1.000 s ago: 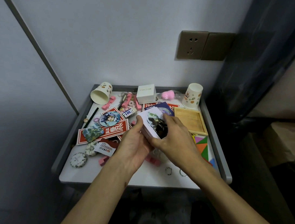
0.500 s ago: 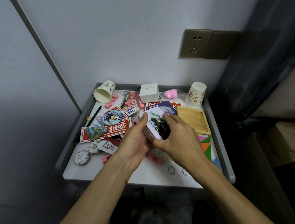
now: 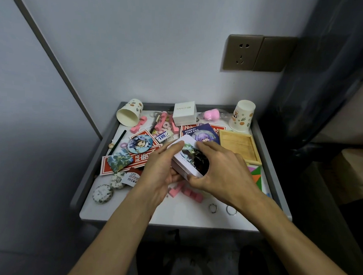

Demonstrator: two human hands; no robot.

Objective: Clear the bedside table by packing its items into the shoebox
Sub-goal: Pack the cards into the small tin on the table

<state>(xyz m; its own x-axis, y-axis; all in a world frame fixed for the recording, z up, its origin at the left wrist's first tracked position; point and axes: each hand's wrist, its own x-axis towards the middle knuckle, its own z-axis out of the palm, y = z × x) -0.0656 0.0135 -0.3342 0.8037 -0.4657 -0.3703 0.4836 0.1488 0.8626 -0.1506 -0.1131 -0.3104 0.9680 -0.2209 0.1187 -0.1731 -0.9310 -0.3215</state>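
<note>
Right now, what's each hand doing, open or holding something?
The left hand grips the card stack.
The right hand grips the same card stack.

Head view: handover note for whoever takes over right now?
Left hand: fingers curled round the left side of the white picture-printed card pack.
Right hand: grips the same pack from the right.
The pack is held over the white grey-rimmed bedside table. Shoebox not in view.
Done: nothing visibly packed.
Left: the pack, tipped paper cup, upturned paper cup, small white box, wooden tray, pink blocks, metal rings, round badge, other clutter.
</note>
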